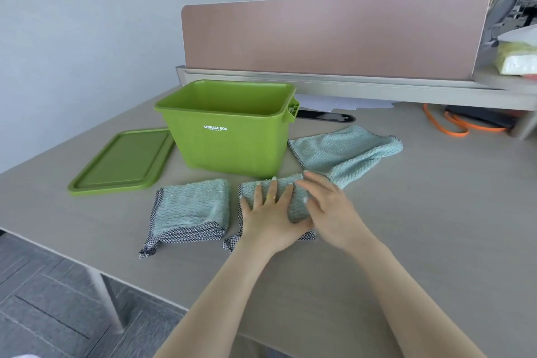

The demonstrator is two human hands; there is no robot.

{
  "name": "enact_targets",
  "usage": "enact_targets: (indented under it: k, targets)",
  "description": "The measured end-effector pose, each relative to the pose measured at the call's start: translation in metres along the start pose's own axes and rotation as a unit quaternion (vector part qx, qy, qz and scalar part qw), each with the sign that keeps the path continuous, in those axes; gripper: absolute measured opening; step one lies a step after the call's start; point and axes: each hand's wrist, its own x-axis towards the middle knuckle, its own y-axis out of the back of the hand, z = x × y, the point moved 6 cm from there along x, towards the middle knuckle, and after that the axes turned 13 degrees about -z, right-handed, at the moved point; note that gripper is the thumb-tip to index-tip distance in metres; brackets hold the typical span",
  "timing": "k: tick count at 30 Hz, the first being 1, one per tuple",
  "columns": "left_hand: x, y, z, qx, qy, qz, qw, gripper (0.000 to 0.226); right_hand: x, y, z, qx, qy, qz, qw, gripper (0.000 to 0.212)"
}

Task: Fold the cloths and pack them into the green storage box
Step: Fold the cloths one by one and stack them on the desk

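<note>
The green storage box stands open on the table, its inside hidden from here. In front of it lie two folded teal cloths with checked edging: one at the left, untouched, and one under my hands. My left hand lies flat on this second cloth with fingers spread. My right hand rests on the cloth's right edge, fingers slightly blurred. A third teal cloth lies unfolded and rumpled to the right of the box.
The green lid lies flat left of the box. A pink divider panel runs along the table's back. An orange cable loops at the back right. The table's left edge drops to the floor. People stand beyond the divider.
</note>
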Motion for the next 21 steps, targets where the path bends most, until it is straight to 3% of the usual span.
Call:
enact_targets:
  k: [2, 4, 6, 10, 13, 16, 18, 21]
  targets:
    - [-0.001, 0.001, 0.001, -0.003, -0.004, 0.004, 1.0, 0.078, 0.003, -0.019, 0.005, -0.051, -0.032, -0.083, 0.995, 0.046]
    - [-0.002, 0.001, 0.002, -0.001, -0.007, 0.013, 1.0, 0.077, 0.004, -0.025, 0.01, -0.073, -0.052, -0.109, 0.99, 0.048]
    - [-0.002, -0.001, 0.001, 0.002, -0.006, 0.014, 1.0, 0.081, 0.004, -0.016, 0.011, -0.056, -0.054, -0.062, 0.995, 0.046]
    - [-0.002, -0.001, 0.001, 0.006, -0.004, 0.01, 1.0, 0.092, 0.012, 0.012, 0.029, -0.082, -0.122, 0.116, 0.982, 0.053]
    - [-0.002, -0.001, 0.001, 0.011, -0.004, 0.001, 1.0, 0.093, 0.023, 0.015, 0.053, -0.115, -0.196, 0.092, 0.969, 0.058]
    - [-0.003, -0.002, 0.001, 0.01, -0.004, -0.001, 1.0, 0.092, 0.035, 0.02, 0.067, -0.12, -0.207, 0.103, 0.965, 0.036]
    - [-0.003, -0.003, 0.001, 0.011, -0.007, -0.007, 1.0, 0.092, 0.042, 0.03, 0.07, -0.072, -0.213, 0.127, 0.966, 0.023]
    - [-0.001, 0.001, 0.0, -0.014, -0.016, -0.048, 0.999, 0.09, 0.051, 0.058, 0.059, 0.143, -0.188, 0.156, 0.959, 0.015]
